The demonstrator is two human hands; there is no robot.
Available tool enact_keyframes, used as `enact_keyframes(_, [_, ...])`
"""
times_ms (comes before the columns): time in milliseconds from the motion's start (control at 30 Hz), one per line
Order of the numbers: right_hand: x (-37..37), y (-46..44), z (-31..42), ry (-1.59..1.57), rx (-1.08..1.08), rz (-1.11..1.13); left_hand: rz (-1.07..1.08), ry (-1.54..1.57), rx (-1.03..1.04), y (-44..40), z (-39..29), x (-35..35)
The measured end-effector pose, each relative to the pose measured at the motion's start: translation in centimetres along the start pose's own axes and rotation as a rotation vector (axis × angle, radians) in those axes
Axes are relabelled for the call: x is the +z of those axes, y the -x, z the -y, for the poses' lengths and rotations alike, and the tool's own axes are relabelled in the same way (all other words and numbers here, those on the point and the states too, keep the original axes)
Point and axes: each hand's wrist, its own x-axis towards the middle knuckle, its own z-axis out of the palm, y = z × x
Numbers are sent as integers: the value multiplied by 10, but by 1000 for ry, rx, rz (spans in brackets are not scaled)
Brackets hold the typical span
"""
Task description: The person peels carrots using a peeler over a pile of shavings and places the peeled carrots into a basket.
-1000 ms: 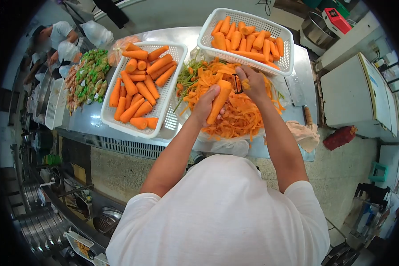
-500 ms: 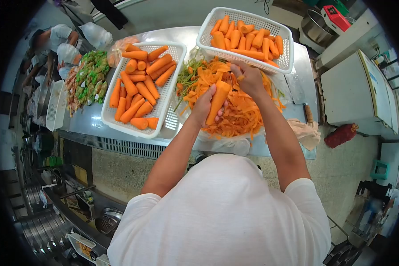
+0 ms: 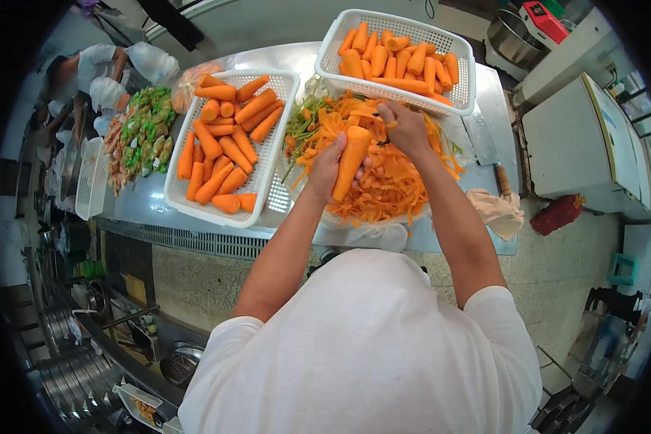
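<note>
My left hand [image 3: 327,168] is closed around a large carrot [image 3: 351,163], its thick end tilted up and away from me. Up and to the right, my right hand [image 3: 406,129] grips a small peeler [image 3: 380,116], mostly hidden by the fingers, apart from the carrot. Beneath both hands spreads a heap of orange carrot peelings [image 3: 383,189] on clear plastic. Green stems [image 3: 301,137] lie along its left side.
White baskets of carrots stand at left [image 3: 273,189] and at the back [image 3: 468,79]. A cleaver [image 3: 480,139] and a cloth [image 3: 496,211] lie at right on the metal table [image 3: 289,52]. Wrapped green bundles [image 3: 149,130] are far left, near another person [image 3: 98,64].
My left hand and the carrot have shifted slightly left and up. My right hand stays nearly in place, still gripping. The whole view has moved a little.
</note>
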Motion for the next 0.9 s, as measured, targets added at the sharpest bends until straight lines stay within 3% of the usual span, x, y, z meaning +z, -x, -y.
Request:
enact_keyframes(67, [-16, 0, 22, -389, 212, 26, -62, -12, 3, 4, -2, 11])
enact_keyframes(100, [-12, 5, 23, -391, 226, 37, -70, -5, -11, 6, 4, 7])
enact_keyframes(167, [-10, 0, 17, -470, 23, 121, -49, -19, -19, -3, 6, -3])
enact_keyframes(200, [-8, 2, 10, -468, 27, 112, -42, -25, -23, -2, 9, -10])
enact_keyframes(267, [2, 1, -6, -177, 101, -35, 129, 75, -81, -1, 7, -27])
enact_keyframes(300, [-4, 2, 5, -180, 101, -30, 123, 78, -81, 0, 5, -23])
enact_keyframes(367, [-28, 6, 40, -475, 88, -49, 19, 136, -3, 3, 1, -6])
enact_keyframes(500, [-11, 7, 12, -463, -75, 39, 153, 344, -36, -3, 3, -9])
enact_keyframes(567, [-8, 13, -12, -245, 185, 39, 292, 460, -73, 1, 4, -17])
enact_keyframes(700, [-15, 21, -26, -141, 281, 82, 198, 484, -86, -10, 4, -21])
enact_keyframes(767, [-10, 25, -31, -172, 255, 17, -103, -115, -35, -25, -1, -17])
enact_keyframes(800, [-12, 24, -32, -172, 246, 18, -105, -113, -27, -29, -8, -10])
enact_keyframes(867, [-18, 26, -34, -132, 315, 32, -266, -569, 102, -32, -33, 13])
enact_keyframes(900, [-19, 25, -38, -133, 311, 36, -217, -382, 190, -33, -45, 16])
